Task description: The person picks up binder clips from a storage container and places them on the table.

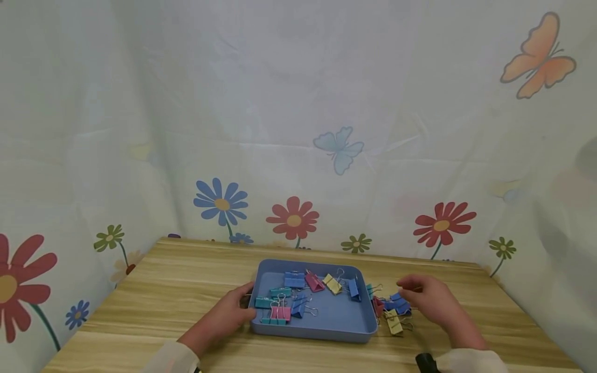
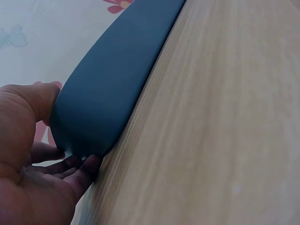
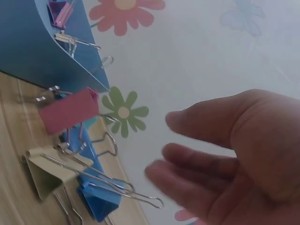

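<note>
A blue tray (image 1: 331, 317) holds several binder clips in blue, teal, pink and yellow. My left hand (image 1: 228, 311) grips its left end; in the left wrist view the thumb and fingers press around the tray's corner (image 2: 101, 103). Just beyond the right wall lies a small pile of binder clips: a yellow one (image 3: 51, 171), a blue one (image 3: 98, 201), a pinkish-red one (image 3: 70, 110) and a teal one partly hidden behind. Beside this pile hovers my right hand (image 1: 431, 300), thumb and fingers apart, nothing between them.
The tray and the loose clips rest on a wood-grain table (image 1: 186, 280). A white curtain (image 1: 261, 103) printed with flowers and butterflies hangs behind the table and along its sides. Inside the tray, the clips lie mostly toward the left and back.
</note>
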A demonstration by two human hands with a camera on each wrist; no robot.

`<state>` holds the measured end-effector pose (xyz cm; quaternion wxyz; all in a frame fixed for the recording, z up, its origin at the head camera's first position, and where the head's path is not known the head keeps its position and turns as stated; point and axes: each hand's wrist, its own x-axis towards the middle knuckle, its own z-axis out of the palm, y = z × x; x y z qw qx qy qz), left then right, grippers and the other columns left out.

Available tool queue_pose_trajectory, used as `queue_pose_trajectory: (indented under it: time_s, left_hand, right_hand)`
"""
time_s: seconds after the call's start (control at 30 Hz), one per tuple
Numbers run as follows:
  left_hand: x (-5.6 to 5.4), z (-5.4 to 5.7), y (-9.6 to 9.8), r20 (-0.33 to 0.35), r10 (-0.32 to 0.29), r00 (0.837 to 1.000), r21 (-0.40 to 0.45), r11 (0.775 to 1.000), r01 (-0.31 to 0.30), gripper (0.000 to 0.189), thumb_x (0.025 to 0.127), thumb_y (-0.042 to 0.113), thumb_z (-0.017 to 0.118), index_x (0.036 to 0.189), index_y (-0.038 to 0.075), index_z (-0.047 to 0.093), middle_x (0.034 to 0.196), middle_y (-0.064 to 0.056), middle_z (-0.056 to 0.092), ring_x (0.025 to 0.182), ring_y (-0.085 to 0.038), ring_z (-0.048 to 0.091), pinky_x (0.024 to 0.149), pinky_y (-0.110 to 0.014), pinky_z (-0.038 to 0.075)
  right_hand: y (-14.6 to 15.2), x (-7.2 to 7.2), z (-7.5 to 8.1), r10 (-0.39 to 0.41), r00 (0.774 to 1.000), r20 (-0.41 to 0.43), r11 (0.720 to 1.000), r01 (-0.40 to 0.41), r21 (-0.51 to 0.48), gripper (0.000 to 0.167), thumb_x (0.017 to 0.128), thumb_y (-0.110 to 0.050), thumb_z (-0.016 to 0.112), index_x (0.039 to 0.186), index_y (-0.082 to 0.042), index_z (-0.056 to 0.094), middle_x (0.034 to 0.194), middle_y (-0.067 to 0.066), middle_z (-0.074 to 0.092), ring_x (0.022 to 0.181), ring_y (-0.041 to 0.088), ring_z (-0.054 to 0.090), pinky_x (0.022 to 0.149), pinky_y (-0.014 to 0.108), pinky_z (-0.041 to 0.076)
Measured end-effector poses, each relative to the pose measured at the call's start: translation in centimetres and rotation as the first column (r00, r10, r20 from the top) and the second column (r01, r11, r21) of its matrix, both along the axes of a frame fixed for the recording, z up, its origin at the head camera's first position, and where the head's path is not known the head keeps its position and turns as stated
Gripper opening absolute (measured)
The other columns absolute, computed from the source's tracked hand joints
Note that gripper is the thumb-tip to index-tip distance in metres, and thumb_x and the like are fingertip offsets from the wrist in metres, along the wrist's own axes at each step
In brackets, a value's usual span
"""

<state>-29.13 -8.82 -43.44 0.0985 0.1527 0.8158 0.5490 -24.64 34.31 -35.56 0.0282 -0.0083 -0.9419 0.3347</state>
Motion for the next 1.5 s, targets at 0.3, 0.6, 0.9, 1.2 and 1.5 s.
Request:
queue_pose_trajectory:
  time_s: [0.3, 0.6, 0.9, 1.2, 1.5]
  left_hand:
    - [0.2, -0.2, -0.3, -0.007, -0.009, 1.000, 0.023, 1.000, 0.009, 0.082, 0.075, 0.002, 0.060, 0.149, -0.006, 0.027, 0.146, -0.024, 0.044, 0.126, -0.030, 0.048, 0.090, -0.030, 0.043]
    - [0.3, -0.6, -0.2, 0.008, -0.021, 1.000, 0.062, 0.998, 0.021, 0.084, 0.074, 0.002, 0.061, 0.149, -0.007, 0.026, 0.146, -0.025, 0.043, 0.130, -0.033, 0.046, 0.090, -0.028, 0.044]
    - [0.5, -0.2, -0.2, -0.010, -0.026, 1.000, 0.041, 0.999, 0.026, 0.083, 0.073, 0.002, 0.060, 0.149, -0.007, 0.026, 0.145, -0.024, 0.045, 0.126, -0.030, 0.048, 0.089, -0.031, 0.043]
    - [0.0, -0.5, -0.2, 0.012, -0.021, 1.000, 0.022, 1.000, 0.021, 0.086, 0.073, 0.005, 0.062, 0.150, -0.005, 0.026, 0.147, -0.021, 0.043, 0.127, -0.028, 0.047, 0.093, -0.034, 0.043]
    - [0.0, 0.0, -0.2, -0.011, -0.021, 1.000, -0.001, 1.000, 0.021, 0.085, 0.074, 0.006, 0.062, 0.150, -0.004, 0.027, 0.146, -0.020, 0.045, 0.124, -0.026, 0.048, 0.096, -0.038, 0.041]
  right_hand:
    - [-1.5, -0.2, 0.1, 0.001, 0.999, -0.051, 1.000, -0.002, -0.007, 0.043, 0.093, -0.022, 0.062, 0.132, -0.006, 0.055, 0.119, 0.018, 0.063, 0.108, 0.036, 0.062, 0.079, 0.043, 0.055]
    - [-3.4, -0.9, -0.7, 0.044, 0.990, -0.130, 0.998, -0.038, 0.054, 0.049, 0.090, -0.020, 0.066, 0.135, -0.010, 0.053, 0.120, 0.019, 0.064, 0.110, 0.036, 0.061, 0.083, 0.047, 0.054]
    - [-6.0, -2.7, -1.5, 0.097, 0.990, -0.104, 0.995, -0.093, 0.044, 0.047, 0.090, -0.014, 0.065, 0.136, -0.012, 0.054, 0.128, 0.019, 0.060, 0.114, 0.037, 0.060, 0.086, 0.048, 0.053]
    - [-7.0, -4.2, -2.1, 0.100, 0.993, -0.059, 0.994, -0.097, 0.049, 0.046, 0.089, -0.011, 0.065, 0.134, -0.007, 0.055, 0.128, 0.019, 0.059, 0.115, 0.038, 0.060, 0.086, 0.049, 0.053]
    - [-7.3, -5.1, -2.1, 0.117, 0.992, -0.056, 0.989, -0.110, 0.102, 0.043, 0.088, -0.011, 0.065, 0.130, -0.003, 0.058, 0.124, 0.019, 0.062, 0.109, 0.036, 0.063, 0.083, 0.048, 0.054]
